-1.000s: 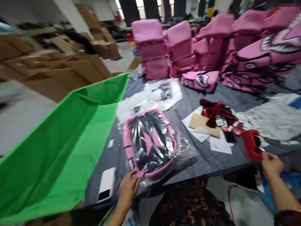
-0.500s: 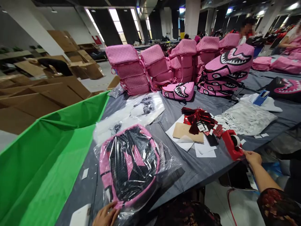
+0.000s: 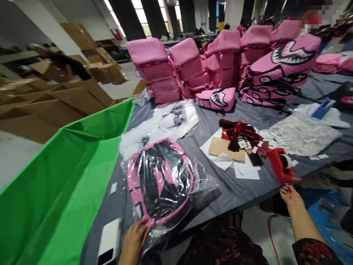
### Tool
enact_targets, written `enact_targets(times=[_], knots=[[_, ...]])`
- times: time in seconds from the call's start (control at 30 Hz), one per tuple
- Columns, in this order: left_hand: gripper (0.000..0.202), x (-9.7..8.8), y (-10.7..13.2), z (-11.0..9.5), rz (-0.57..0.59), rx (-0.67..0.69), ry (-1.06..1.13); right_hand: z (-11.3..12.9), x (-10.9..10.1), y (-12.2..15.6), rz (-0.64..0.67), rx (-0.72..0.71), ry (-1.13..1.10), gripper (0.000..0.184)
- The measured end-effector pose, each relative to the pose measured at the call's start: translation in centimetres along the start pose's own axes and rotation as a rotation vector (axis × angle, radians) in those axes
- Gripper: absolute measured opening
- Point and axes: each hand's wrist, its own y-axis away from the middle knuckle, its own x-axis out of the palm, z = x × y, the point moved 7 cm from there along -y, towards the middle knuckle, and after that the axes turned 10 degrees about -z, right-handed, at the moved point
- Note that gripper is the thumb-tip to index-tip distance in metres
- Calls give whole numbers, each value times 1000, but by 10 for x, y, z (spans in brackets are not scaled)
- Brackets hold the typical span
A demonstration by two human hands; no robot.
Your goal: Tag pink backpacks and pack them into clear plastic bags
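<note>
A pink and black backpack (image 3: 162,180) lies with its straps up inside a clear plastic bag (image 3: 204,180) on the grey-covered table. My left hand (image 3: 134,239) is closed on its near left corner, the fingertips over the plastic. My right hand (image 3: 291,197) is just below a red tape dispenser (image 3: 280,169), at the table's near edge. Its fingers are curled together in a pinch; whatever they hold is too small to make out. A white roll of tape (image 3: 285,161) sits in the dispenser.
Pink backpacks (image 3: 154,70) stand stacked at the back, with shark-mouth ones (image 3: 281,66) at right. Tags (image 3: 238,134), a phone (image 3: 255,159) and a bag of white slips (image 3: 303,132) lie mid-table. A white device (image 3: 110,239) sits near left, beside a green-lined bin (image 3: 63,191).
My right hand has come off the tape dispenser's front end, moving toward me and left, fingers curling. My left hand stays at the backpack's corner. The whole view has shifted slightly.
</note>
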Motion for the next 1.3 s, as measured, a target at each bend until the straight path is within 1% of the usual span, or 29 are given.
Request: enact_targets(times=[0.03, 0.07, 0.1, 0.13, 0.17, 0.2, 0.23, 0.27, 0.3, 0.33, 0.37, 0.4, 0.43, 0.47, 0.5, 0.53, 0.6, 0.67, 0.73, 0.8, 0.83, 0.9, 0.97, 1.03, 1.1, 1.17, 1.2, 1.23, 1.3], knots=[[56, -9, -5, -15, -13, 21, -6, -6, 25, 17, 79, 35, -5, 38], [58, -15, -9, -29, 12, 38, -11, -13, 52, 39, 174, 68, 11, 41], [58, -18, -11, -44, 67, 69, -5, -21, 80, 66, 281, 100, 35, 43], [54, -20, -14, -53, 102, 58, -21, -30, 107, 96, 392, 137, 48, 45], [47, -20, -16, -56, 122, 30, -46, -38, 134, 128, 518, 162, 73, 45], [39, -17, -17, -54, 151, 3, -62, -44, 160, 162, 661, 151, 126, 45], [31, -12, -17, -50, 179, -19, -73, -48, 185, 199, 834, 92, 208, 46], [27, -7, -16, -42, 202, -42, -80, -50, 210, 239, 1036, -26, 309, 48], [25, -2, -15, -34, 219, -62, -84, -52, 231, 281, 1259, -198, 416, 49], [22, 3, -13, -28, 236, -76, -79, -55, 248, 324, 1480, -414, 521, 49], [20, 7, -11, -23, 245, -88, -71, -60, 260, 366, 1676, -665, 620, 48], [20, 10, -10, -20, 250, -96, -61, -67, 268, 402, 1831, -911, 698, 47], [20, 13, -9, -20, 252, -99, -50, -77, 274, 433, 1943, -1134, 760, 44], [21, 14, -9, -20, 250, -99, -39, -87, 280, 458, 2017, -1319, 813, 39], [22, 15, -10, -21, 247, -96, -28, -99, 285, 477, 2069, -1457, 856, 34], [23, 15, -11, -23, 245, -91, -16, -110, 289, 493, 2108, -1547, 890, 27], [23, 16, -12, -24, 242, -79, 4, -131, 297, 513, 2156, -1627, 940, 16], [18, 16, -14, -24, 236, -72, 20, -148, 304, 524, 2143, -1719, 1012, 18], [17, 16, -14, -24, 227, -73, 33, -159, 314, 526, 2079, -1797, 1096, 20], [19, 16, -14, -24, 219, -77, 45, -161, 327, 522, 1999, -1840, 1176, 15], [21, 15, -14, -24, 216, -79, 50, -160, 335, 519, 1959, -1849, 1211, 17], [25, 15, -13, -25, 215, -81, 60, -151, 350, 510, 1880, -1845, 1267, 27], [26, 15, -14, -24, 218, -82, 66, -138, 359, 502, 1805, -1830, 1301, 27], [26, 15, -14, -24, 221, -83, 71, -129, 356, 499, 1774, -1814, 1302, 17], [24, 16, -15, -24, 224, -84, 74, -128, 340, 503, 1807, -1796, 1272, 11], [21, 17, -15, -24, 227, -87, 79, -136, 320, 509, 1843, -1780, 1255, 9], [20, 17, -15, -24, 228, -90, 82, -143, 311, 512, 1840, -1773, 1260, 11], [20, 18, -14, -24, 228, -94, 85, -150, 305, 513, 1822, -1765, 1271, 15], [23, 18, -13, -25, 226, -104, 91, -163, 300, 513, 1764, -1736, 1294, 22]])
